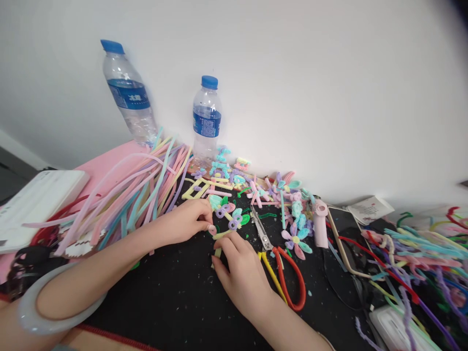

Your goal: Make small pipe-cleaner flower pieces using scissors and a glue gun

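My left hand (193, 219) is closed in a pinch, with a small pink pipe cleaner loop (212, 232) at the fingertips. Close beside it, my right hand (239, 275) has thumb and fingers curled around a pale yellow-green strip (218, 252); a dark bit next to it is too small to name. A pale yellow pipe cleaner (221, 235) passes just above the right fingers. Beyond both hands lie purple pipe cleaner flowers (234, 222) with green and blue leaves. Scissors (278, 265) with red and yellow handles rest open, right of my right hand.
Long pastel pipe cleaners (146, 180) are heaped at left, near a white box (44, 204). Two bottles (207, 119) stand against the wall. Finished flowers (296, 240), a pink cylinder (321, 224), a phone (351, 239) and more pipe cleaners (420, 253) occupy the right side.
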### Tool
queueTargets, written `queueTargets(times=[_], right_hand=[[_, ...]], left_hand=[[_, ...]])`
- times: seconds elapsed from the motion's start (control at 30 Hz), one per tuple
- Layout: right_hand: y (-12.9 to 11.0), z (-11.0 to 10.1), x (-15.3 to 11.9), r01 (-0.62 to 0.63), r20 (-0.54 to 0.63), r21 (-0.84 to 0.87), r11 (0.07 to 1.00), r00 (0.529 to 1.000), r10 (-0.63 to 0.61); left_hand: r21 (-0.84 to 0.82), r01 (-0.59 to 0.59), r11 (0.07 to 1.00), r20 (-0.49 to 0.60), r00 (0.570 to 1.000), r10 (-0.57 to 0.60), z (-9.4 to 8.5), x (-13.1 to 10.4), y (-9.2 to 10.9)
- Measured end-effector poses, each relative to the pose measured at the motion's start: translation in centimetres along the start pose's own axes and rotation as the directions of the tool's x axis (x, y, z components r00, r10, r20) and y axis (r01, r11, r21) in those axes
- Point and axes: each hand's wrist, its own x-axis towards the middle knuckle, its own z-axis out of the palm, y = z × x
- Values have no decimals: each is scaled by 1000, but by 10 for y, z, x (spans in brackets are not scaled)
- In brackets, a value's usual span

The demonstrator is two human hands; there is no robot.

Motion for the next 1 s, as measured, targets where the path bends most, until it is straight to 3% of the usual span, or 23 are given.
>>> queueTargets(times=[0.33, 0.47, 0.67, 1.0], right_hand=[[-1, 0, -1, -13, -17, 0, 1000, 1000, 13], [-1, 1, -3, -22, -41, -11, 1000, 999, 22], [-3, -1, -2, 17, 19, -84, 996, 1000, -15], [-6, 1, -4, 17, 5, -173, 985, 1000, -16]], left_hand=[[30, -15, 999, -47, 999, 17, 2, 1, 2], [20, 28, 999, -30, 999, -27, -1, 1, 1], [31, 101, 994, -39, 994, -100, -1, 1, 1], [0, 74, 997, -47, 996, -74, 2, 1, -1]])
